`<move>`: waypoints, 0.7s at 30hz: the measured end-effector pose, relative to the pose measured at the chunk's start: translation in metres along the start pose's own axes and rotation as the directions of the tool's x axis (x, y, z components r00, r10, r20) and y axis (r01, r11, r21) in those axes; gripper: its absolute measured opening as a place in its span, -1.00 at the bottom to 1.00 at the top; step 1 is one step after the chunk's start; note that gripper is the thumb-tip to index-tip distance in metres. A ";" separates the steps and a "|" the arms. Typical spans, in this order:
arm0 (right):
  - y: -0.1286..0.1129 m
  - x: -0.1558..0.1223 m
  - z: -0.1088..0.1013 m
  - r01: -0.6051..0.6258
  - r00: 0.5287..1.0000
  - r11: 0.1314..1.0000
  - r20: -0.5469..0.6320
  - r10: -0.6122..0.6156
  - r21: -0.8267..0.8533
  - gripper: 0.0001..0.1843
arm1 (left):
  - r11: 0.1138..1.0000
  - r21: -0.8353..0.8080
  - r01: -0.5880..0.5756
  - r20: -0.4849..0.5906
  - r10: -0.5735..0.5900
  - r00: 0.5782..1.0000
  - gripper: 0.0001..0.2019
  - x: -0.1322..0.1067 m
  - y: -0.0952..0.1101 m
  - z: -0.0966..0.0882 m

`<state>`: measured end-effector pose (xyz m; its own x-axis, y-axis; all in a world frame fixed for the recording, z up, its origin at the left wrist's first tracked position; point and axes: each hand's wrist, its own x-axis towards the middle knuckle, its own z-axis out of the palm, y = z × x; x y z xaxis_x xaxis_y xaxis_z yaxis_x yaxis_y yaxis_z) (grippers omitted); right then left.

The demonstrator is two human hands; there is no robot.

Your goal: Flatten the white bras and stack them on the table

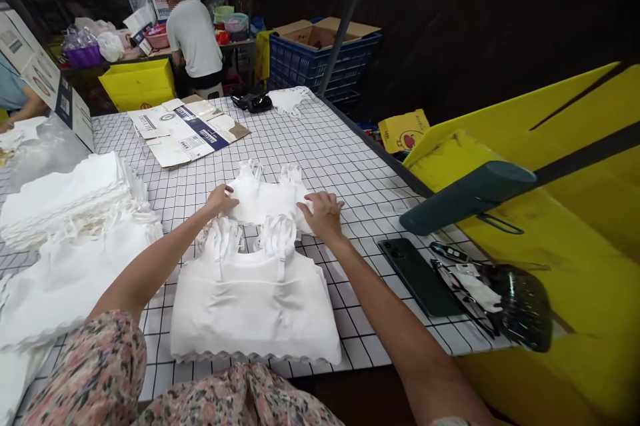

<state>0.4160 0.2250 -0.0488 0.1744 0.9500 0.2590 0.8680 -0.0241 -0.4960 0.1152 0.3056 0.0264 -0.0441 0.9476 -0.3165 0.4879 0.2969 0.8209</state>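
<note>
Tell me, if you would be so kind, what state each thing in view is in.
White camisole: spread flat, straps pointing away
Left hand: open, resting on the camisole
Right hand: open, resting on the camisole
Stack of white camisoles: piled flat
Flattened cardboard carton: lying unfolded
Smartphone: lying flat
Cardboard box: flaps open

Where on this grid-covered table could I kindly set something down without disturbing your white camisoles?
Bare grid shows between the flattened carton and the camisole under your left hand, and between your right hand and the phone. It is crowded at far left, by the stacked camisoles, and directly before you, by the nearest stack.
</note>
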 end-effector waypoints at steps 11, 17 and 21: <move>-0.085 0.030 -0.038 0.045 0.999 0.956 0.008 -0.050 0.289 -0.75 | 0.753 -0.640 -0.150 0.069 0.251 0.965 -0.79 -0.036 0.111 0.013; -0.054 0.008 -0.111 0.005 1.000 0.904 -0.001 -0.005 0.428 -0.88 | 0.668 -0.665 -0.332 -0.059 0.397 0.916 -0.87 -0.079 0.088 -0.071; -0.048 -0.007 -0.146 0.038 0.999 0.810 -0.022 -0.031 0.585 -0.84 | 0.707 -0.597 -0.379 -0.137 0.375 0.917 -0.74 -0.101 0.056 -0.102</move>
<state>0.4413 0.1739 0.0945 0.1579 0.9432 0.2925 0.4376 0.1987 -0.8769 0.0582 0.2387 0.1522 0.0230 0.9962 0.0834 -0.1587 -0.0788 0.9842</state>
